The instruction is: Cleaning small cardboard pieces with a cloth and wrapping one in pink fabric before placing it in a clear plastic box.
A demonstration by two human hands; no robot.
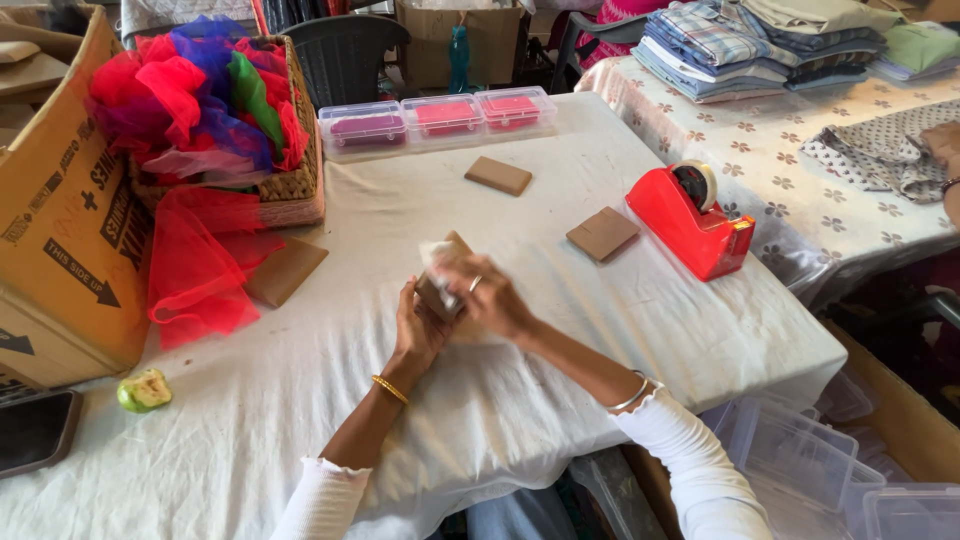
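Both my hands meet over the middle of the white-clothed table (560,330). My left hand (418,328) grips a small brown paper-wrapped packet (436,292) from below. My right hand (490,297) covers its upper side, and a pale strip, blurred, shows by the fingers. Two similar brown packets lie further away: one (498,176) near the far edge and one (603,233) beside a red tape dispenser (692,220). A flat brown packet (286,270) lies to the left under red netting.
A wicker basket (290,190) of coloured netting and a cardboard box (70,200) stand at left. Three clear lidded boxes (440,118) line the far edge. A green bitten fruit (144,391) and a dark phone (35,430) lie near left. Folded clothes (760,40) sit on the neighbouring table.
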